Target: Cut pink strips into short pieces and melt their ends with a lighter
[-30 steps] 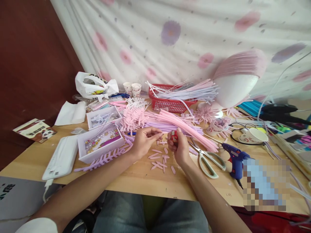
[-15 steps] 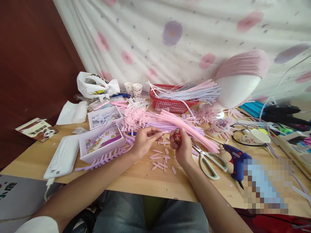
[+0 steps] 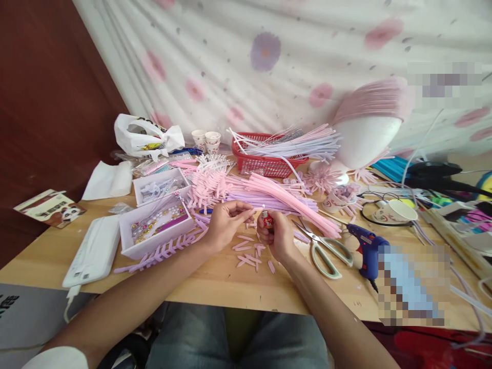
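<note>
Pinching a short pink strip (image 3: 251,210) between thumb and fingers (image 3: 239,207) of the left hand (image 3: 225,224), a bit above the counter (image 3: 230,282). Gripping a small red lighter (image 3: 266,219) upright in the right hand (image 3: 279,238), with fingers (image 3: 283,229) curled tight round it and the thumb up near the top. Holding the strip's tip right beside the top of the lighter, pretty much touching. Can't tell if there's a flame, too small to make out.

Doing all this mid-counter, just in front of a long pile of pink and lilac stems (image 3: 280,192).

Got a scatter of cut pink bits (image 3: 248,253) lying directly under both hands. Got scissors (image 3: 326,251) flat on the wood just right of the right hand, with a blue glue gun (image 3: 365,246) next to those.

Over on the left: two white boxes (image 3: 157,228) full of sparkly bits, plus a flat white pack (image 3: 94,251) near the edge. Further back: a red basket (image 3: 265,165) stuffed with pale stems, a couple of paper cups (image 3: 207,138) and a white foam head (image 3: 365,138) against the flowery curtain (image 3: 265,56).
</note>
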Available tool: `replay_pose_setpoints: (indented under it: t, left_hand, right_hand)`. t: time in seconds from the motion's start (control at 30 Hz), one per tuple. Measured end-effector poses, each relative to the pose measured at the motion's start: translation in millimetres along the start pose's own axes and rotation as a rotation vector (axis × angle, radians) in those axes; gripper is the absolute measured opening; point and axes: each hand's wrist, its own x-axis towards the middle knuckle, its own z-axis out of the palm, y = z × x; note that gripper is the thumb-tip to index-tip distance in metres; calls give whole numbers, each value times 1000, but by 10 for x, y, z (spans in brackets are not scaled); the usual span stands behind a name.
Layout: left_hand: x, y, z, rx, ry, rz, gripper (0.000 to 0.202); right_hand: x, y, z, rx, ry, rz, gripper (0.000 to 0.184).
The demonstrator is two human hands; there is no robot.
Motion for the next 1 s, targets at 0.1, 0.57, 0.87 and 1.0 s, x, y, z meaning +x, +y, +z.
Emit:
replay_pose_setpoints:
  t: [0.1,0.57,0.87,1.0]
  left_hand:
    - [1,2,-5,11,-14,6,24]
    - [8,13,-5,-24,-14,-36,30]
    - [8,23,-17,-41,-19,-79,33]
    - [4,33,-6,-48,-18,-66,31]
  right_hand:
    - [-1,-2,1,1,-3,-9,34]
    - [21,45,-77,-233,230,-456,35]
    - [21,0,-69,-269,296,-497,33]
    - [66,22,-85,-212,320,-445,39]
